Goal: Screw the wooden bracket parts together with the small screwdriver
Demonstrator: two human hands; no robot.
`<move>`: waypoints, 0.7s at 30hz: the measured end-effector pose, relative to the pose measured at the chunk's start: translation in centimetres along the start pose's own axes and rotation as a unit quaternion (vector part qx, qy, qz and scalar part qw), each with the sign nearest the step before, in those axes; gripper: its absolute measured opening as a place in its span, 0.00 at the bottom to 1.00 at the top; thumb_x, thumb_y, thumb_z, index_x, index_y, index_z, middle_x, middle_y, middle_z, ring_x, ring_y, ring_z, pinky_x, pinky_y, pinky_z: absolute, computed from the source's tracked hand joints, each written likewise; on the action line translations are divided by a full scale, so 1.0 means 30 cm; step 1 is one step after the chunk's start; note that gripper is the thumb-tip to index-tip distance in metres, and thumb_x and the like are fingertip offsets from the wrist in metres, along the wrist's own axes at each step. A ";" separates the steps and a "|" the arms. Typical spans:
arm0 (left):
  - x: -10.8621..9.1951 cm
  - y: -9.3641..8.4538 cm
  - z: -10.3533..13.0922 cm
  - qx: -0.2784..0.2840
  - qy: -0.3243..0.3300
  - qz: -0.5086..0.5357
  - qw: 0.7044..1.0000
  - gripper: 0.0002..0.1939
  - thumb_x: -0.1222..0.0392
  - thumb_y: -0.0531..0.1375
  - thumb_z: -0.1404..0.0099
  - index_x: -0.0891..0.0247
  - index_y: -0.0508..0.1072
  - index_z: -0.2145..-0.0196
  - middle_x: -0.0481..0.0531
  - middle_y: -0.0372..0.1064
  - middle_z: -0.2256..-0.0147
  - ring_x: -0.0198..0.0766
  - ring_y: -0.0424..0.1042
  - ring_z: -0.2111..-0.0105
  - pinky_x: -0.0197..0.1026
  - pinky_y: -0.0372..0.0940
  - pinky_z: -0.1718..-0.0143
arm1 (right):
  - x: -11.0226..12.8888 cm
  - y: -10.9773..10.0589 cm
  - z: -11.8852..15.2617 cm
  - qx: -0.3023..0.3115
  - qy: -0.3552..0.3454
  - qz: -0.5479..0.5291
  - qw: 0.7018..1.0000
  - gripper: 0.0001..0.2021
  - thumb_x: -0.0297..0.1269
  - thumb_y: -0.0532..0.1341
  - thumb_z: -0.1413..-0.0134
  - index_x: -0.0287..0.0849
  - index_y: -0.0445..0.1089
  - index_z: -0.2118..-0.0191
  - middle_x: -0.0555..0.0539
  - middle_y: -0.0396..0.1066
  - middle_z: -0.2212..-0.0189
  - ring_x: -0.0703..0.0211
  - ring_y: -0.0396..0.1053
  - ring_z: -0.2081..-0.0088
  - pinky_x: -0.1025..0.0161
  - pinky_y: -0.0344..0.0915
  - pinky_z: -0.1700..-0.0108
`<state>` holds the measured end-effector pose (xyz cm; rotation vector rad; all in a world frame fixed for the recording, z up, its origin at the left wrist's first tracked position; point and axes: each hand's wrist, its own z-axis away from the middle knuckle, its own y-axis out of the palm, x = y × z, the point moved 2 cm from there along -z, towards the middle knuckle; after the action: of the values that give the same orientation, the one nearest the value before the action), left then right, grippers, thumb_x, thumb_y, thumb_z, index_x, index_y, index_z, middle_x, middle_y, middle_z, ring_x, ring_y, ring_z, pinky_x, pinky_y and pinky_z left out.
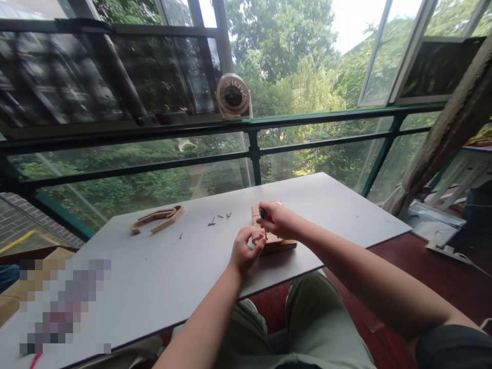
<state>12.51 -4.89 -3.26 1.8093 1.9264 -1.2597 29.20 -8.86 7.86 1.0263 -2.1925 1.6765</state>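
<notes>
Some bent woodwork [157,219], whether one piece or several I could not tell, lay towards the left of the white table [184,271], untouched and well apart from both hands. Next along, a lone screw [180,236] lay by itself, with a handful of loose screws [211,222] scattered beyond it, none of these yet in use. Nearer the middle, the left hand [246,248] had its fingers drawn in narrow around a small round wooden piece [255,236], held at the near left part of a wooden block [282,245] on the tabletop. Just right of that grip, the right hand [282,220] was curled round the dark handle of what looked like a screwdriver [263,212], its shaft pointing down beside the left fingertips. Whether its tip met a screw was too small to tell. The work seemed to be partway through a fastening step at the round piece; the loose screws and bent woodwork appeared left over for later, though how many fastenings were already in could not be seen.
</notes>
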 end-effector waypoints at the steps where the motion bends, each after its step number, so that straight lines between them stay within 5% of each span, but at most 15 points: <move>1: 0.001 0.003 0.000 -0.003 0.000 0.002 1.000 0.05 0.55 0.63 0.36 0.57 0.74 0.63 0.53 0.76 0.60 0.47 0.74 0.53 0.53 0.69 0.46 | -0.002 0.001 0.000 0.000 0.000 -0.006 1.000 0.10 0.43 0.58 0.40 0.48 0.54 0.64 0.55 0.59 0.74 0.62 0.57 0.72 0.65 0.52 0.68; 21: 0.038 0.040 -0.014 -0.030 0.040 0.069 0.996 0.06 0.58 0.67 0.40 0.59 0.76 0.66 0.55 0.76 0.58 0.46 0.75 0.52 0.53 0.70 0.45 | -0.032 0.002 0.017 -0.043 0.024 -0.038 0.998 0.15 0.47 0.62 0.43 0.47 0.54 0.68 0.55 0.64 0.79 0.63 0.59 0.76 0.65 0.50 0.71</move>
<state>13.50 -3.93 -4.29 1.9539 1.8222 -1.0901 29.99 -8.93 7.13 1.0225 -2.1471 1.5430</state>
